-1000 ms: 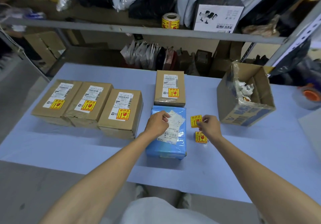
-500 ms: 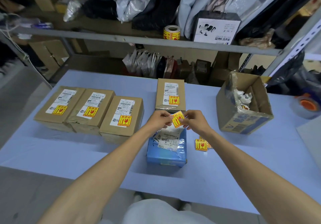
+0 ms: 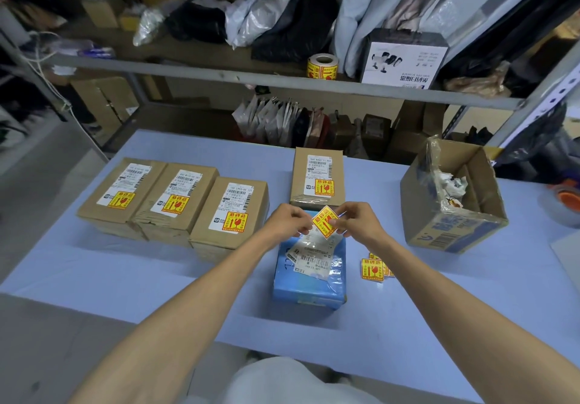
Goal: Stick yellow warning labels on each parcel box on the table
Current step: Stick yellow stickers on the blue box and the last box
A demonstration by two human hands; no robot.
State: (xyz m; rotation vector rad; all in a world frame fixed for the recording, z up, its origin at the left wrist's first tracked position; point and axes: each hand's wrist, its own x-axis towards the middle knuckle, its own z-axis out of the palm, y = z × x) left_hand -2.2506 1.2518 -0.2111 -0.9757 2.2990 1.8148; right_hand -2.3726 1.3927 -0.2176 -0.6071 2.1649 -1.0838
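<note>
The yellow label (image 3: 324,221) hangs tilted in the air, over the far end of the blue parcel (image 3: 309,281) and touching nothing but me. My left hand (image 3: 287,223) pinches its left edge and my right hand (image 3: 357,220) pinches its right corner, fingers curled in tight on both sides. I judge I am peeling it or readying it to go down; I cannot tell whether the backing is off.

The blue parcel is the only one not yet marked. Its wrap is glossy and wrinkled, and a crumpled shipping slip (image 3: 314,254) covers much of the top. That is the risk. If I press the label onto a wrinkle it may lift or crease, and if I set it too low it could hide the barcode. A loose sticky edge could also fold onto itself or cling to my fingers.

Spare labels (image 3: 373,268) lie on the bench (image 3: 157,278) just right of the parcel. Four brown boxes (image 3: 230,212) beyond already carry theirs.
</note>
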